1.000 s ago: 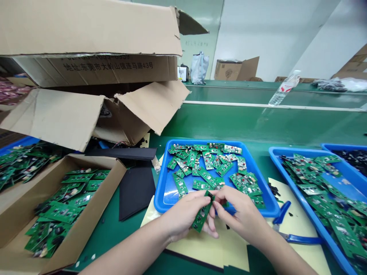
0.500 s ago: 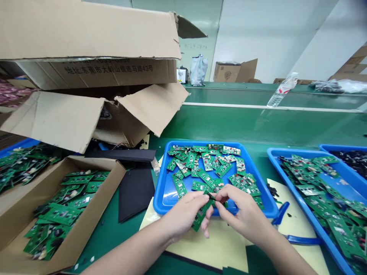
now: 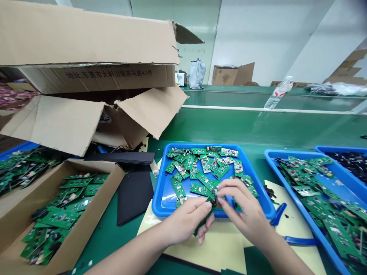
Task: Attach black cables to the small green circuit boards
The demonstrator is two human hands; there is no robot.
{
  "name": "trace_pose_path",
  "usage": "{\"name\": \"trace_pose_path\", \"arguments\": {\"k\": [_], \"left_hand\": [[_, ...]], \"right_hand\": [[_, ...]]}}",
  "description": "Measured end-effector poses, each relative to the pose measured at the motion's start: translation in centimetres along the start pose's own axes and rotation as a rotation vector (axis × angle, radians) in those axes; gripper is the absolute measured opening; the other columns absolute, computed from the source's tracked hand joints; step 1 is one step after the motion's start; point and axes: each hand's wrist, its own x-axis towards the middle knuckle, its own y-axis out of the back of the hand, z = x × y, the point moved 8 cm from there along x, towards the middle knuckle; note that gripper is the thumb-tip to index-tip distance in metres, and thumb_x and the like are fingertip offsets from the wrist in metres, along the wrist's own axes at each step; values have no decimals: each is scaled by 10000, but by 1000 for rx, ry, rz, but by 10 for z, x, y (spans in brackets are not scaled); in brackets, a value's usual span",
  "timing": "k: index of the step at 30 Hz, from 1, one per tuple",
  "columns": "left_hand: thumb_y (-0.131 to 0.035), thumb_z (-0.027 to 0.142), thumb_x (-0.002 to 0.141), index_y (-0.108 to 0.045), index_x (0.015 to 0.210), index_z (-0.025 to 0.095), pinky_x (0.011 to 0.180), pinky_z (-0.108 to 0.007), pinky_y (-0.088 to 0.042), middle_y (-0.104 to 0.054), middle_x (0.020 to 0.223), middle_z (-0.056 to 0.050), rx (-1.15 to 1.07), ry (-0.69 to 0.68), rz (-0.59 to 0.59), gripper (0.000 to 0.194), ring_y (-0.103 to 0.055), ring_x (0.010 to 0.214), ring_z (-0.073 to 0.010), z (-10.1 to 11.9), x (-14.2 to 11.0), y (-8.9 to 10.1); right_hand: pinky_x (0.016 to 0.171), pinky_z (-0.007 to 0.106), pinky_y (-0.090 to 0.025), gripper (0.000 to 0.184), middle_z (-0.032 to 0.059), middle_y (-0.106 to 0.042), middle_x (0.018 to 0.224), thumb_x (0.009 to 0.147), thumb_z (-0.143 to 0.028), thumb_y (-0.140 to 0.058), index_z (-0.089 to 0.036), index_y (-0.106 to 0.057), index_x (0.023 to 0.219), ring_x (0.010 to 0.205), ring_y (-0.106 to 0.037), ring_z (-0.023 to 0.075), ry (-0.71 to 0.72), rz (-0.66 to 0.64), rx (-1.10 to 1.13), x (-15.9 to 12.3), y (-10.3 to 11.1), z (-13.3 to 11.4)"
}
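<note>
My left hand (image 3: 185,221) is closed on a small green circuit board (image 3: 207,214), held upright over the yellow sheet (image 3: 218,248). My right hand (image 3: 243,212) pinches the top end of that same board with thumb and forefinger; a small dark part shows at the pinch. Both hands hover just in front of the middle blue tray (image 3: 163,191), which holds several loose green boards.
A cardboard box (image 3: 94,214) of green boards sits at the left, with big open cartons (image 3: 86,42) behind it. More blue trays (image 3: 286,179) of boards stand at the right. Blue-handled cutters (image 3: 298,240) lie by my right wrist. Black sheets (image 3: 134,193) lie left of the tray.
Both hands with the board have shifted slightly away from me toward the tray's front edge. The right fingers have moved to the board's top end. The view has tilted a little.
</note>
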Motion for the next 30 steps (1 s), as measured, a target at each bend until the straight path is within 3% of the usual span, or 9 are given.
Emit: {"name": "trace_pose_path", "arguments": {"k": [4,7,9,12,16,24,30], "left_hand": [[-391,527,863,-507,742,163,433,-185,-350,-416,538,59,11,-34,-2,401,-406,388,-66,1,0,-4],[-362,484,887,-528,806,155,473,-192,-350,-447,595,44,78,-87,78,378,-429,407,-62,6,0,2],[-358,466,892,-523,773,154,505,-205,-369,-458,610,35,98,-124,140,373,-438,425,-67,9,-1,8],[-360,446,892,-496,716,164,534,-221,-396,-462,583,29,103,-132,174,359,-459,449,-88,11,-2,13],[-353,418,903,-479,699,179,559,-226,-408,-438,495,42,144,-150,145,338,-474,464,-112,17,-4,11],[-253,315,937,-398,637,195,647,-247,-390,-396,474,57,348,-230,125,354,-451,462,-112,27,-5,5],[-279,302,937,-434,682,194,691,-266,-379,-468,633,23,499,-253,90,317,-486,615,-140,28,-6,2]], "right_hand": [[821,400,-506,361,111,-580,1085,857,-174,-513,-210,-460,1212,943,-603,224,-128,180,39,-5,18,17],[750,334,-515,194,78,-601,969,860,-207,-530,-210,-547,1053,873,-607,205,-209,232,66,-7,28,26],[626,280,-496,53,39,-594,805,869,-234,-525,-209,-570,875,721,-588,172,-249,206,81,-6,29,28],[540,260,-447,166,9,-544,659,877,-236,-506,-205,-540,717,597,-527,146,-238,109,124,-2,22,22],[538,261,-466,144,19,-580,655,860,-219,-524,-198,-582,730,601,-553,150,-177,3,171,2,7,10],[515,223,-498,86,20,-609,665,830,-202,-564,-188,-613,761,569,-572,131,-164,14,237,5,3,5],[512,206,-482,125,5,-578,625,814,-174,-554,-187,-575,692,558,-556,122,-206,-19,279,6,-2,4]]}}
